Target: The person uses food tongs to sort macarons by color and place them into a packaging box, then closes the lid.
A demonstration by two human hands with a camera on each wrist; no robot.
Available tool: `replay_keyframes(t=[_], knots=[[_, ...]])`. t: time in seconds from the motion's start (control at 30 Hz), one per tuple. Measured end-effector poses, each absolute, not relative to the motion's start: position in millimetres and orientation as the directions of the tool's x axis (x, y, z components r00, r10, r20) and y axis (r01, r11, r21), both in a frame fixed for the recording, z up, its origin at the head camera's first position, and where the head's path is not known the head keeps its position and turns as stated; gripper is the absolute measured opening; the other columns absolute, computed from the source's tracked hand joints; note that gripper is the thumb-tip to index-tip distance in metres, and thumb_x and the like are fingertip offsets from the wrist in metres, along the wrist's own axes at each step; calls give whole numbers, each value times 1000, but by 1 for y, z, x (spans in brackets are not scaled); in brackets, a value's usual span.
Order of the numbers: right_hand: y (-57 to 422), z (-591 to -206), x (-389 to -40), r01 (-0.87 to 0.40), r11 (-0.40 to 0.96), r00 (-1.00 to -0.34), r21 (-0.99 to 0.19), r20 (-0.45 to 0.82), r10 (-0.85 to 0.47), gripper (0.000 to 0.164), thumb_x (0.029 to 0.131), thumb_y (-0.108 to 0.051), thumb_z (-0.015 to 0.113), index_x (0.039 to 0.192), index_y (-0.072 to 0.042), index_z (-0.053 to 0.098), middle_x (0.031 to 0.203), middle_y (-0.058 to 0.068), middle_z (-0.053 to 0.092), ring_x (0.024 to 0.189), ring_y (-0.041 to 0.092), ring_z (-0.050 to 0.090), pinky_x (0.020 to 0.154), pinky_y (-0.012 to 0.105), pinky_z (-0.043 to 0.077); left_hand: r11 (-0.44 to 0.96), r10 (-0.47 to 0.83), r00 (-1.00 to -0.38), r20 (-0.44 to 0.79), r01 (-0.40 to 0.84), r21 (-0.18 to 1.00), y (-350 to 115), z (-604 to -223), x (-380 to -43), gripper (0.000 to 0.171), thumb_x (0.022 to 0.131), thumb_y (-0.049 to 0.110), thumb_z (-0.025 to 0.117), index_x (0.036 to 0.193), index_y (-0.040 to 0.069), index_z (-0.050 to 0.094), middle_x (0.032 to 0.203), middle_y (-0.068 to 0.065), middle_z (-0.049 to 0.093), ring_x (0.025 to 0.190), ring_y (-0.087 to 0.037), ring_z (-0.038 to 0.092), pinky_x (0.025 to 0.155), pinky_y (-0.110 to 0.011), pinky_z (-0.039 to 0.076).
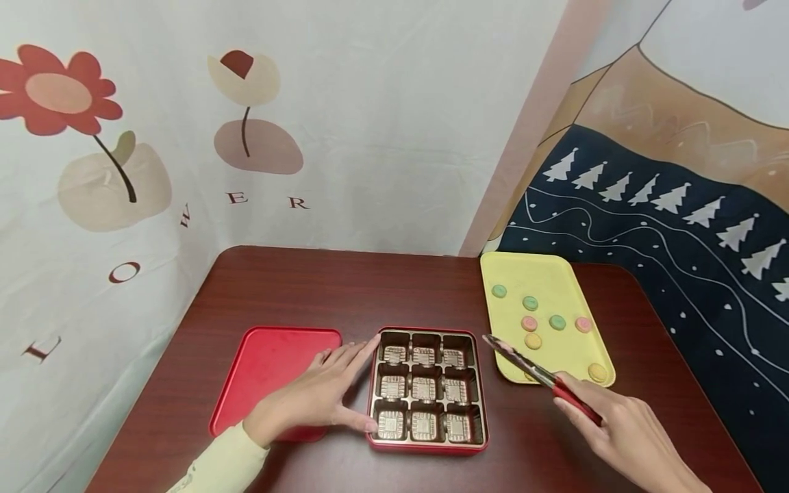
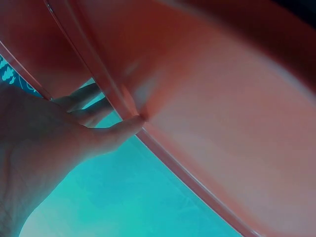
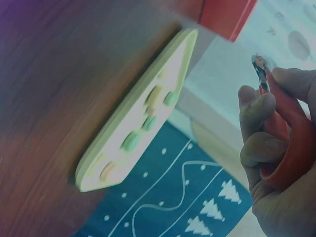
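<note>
A red square box (image 1: 429,448) holds a gold-brown insert with three rows of three compartments, all bare inside. My left hand (image 1: 314,397) is spread along the box's left side, index fingertip at the far corner and thumb at the near one. In the left wrist view the thumb touches the red rim (image 2: 170,160). My right hand (image 1: 629,424) grips red-handled tongs (image 1: 524,363), their metal tips pointing left between box and yellow tray (image 1: 555,270). Small round green, pink and yellow macarons (image 1: 557,322) lie scattered on that tray. The right wrist view shows the curled fingers round the red handle (image 3: 296,148).
A red lid (image 1: 271,363) lies flat on the brown table (image 1: 394,287) left of the box, partly under the left forearm. A white printed cloth (image 1: 382,123) hangs behind the table, and a dark blue one with trees (image 1: 666,239) hangs at the right.
</note>
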State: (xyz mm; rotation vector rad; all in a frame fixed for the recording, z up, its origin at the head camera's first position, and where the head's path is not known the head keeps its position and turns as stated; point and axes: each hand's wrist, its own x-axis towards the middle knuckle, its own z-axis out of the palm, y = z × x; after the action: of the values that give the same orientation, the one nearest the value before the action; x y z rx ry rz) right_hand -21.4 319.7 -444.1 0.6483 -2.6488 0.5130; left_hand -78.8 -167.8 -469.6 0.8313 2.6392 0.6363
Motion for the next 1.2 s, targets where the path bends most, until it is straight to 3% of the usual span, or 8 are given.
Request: replay_keyframes(t=[0.1,0.27,0.5,0.8,1.03,1.2], knots=[[311,-444,-16,-536,805,-814,-255,409,-413,52,77,-15,97,126,-14,83,113,-1,81,83,6,74,66,21,57,735,598,-787,-152,463,495,-168,-468,-79,138,79,81,81,178,23,3,174,-19,32,157,-49,32,118,-80,25],[300,-449,-9,-580,768,-802,-271,354,-481,50,81,-19,96,129,-19,82,115,-10,79,90,1,73,71,17,57,735,597,-787,-155,460,498,-167,-468,-78,138,80,81,80,178,23,3,175,-18,32,157,-50,32,118,-80,24],[293,-451,-3,-516,786,-857,-342,203,-474,40,95,-29,88,133,-20,80,117,-11,78,93,-1,72,69,27,62,729,601,-783,-160,455,511,-167,-470,-77,138,80,81,80,178,23,3,175,-19,32,157,-51,32,119,-80,24],[287,-455,-3,-606,739,-792,-293,311,-526,48,86,-24,94,132,-19,78,104,-18,74,75,-9,58,58,16,47,732,601,-785,-151,464,498,-168,-468,-80,138,79,81,81,178,22,4,173,-17,36,156,-48,34,118,-80,25],[288,-453,-1,-565,772,-824,-292,243,-511,51,89,-31,93,136,-18,76,111,-7,78,82,1,70,62,26,57,730,599,-786,-153,459,506,-169,-468,-79,138,80,80,81,178,23,4,171,-20,37,156,-50,33,118,-80,23],[287,-452,-1,-501,810,-865,-304,209,-457,55,89,-38,93,137,-17,76,115,-8,79,87,2,72,67,29,61,733,595,-788,-159,452,508,-169,-468,-79,138,80,80,81,178,24,2,171,-21,37,156,-51,33,119,-80,22]])
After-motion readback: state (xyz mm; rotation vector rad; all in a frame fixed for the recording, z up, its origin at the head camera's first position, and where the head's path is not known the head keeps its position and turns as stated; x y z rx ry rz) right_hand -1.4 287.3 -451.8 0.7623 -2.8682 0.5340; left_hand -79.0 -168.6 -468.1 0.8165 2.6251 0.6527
